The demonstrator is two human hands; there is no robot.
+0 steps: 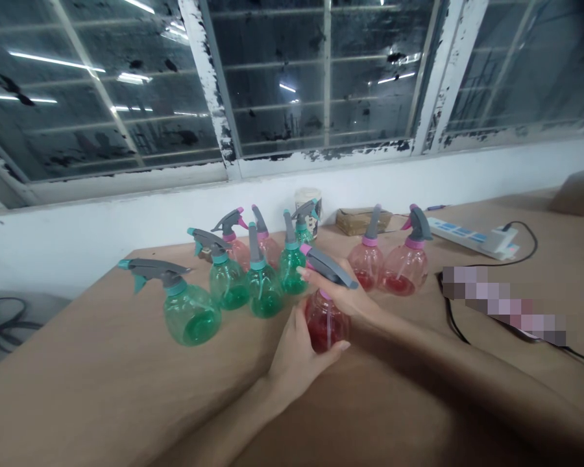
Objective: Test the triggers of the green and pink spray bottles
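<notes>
A pink spray bottle (328, 327) with red liquid in it is between my two hands, near the middle of the table. My left hand (299, 357) wraps round its lower body, thumb toward me. Around the neck and grey trigger head closes my right hand (343, 292), its fingers partly hidden behind the head. Just beyond stand several green spray bottles (265, 295) with green liquid. To the right of my hands are two pink spray bottles (403, 266), also holding red liquid. Another green spray bottle (192, 318) stands apart at the left.
A power strip (472, 239) with a plugged-in adapter lies at the right, its black cable trailing over the table (126, 389). Nearby is a blurred-out flat object (501, 301). Along the wall stand a cup (307, 198), a brown pouch (363, 220) and a cardboard box (578, 191).
</notes>
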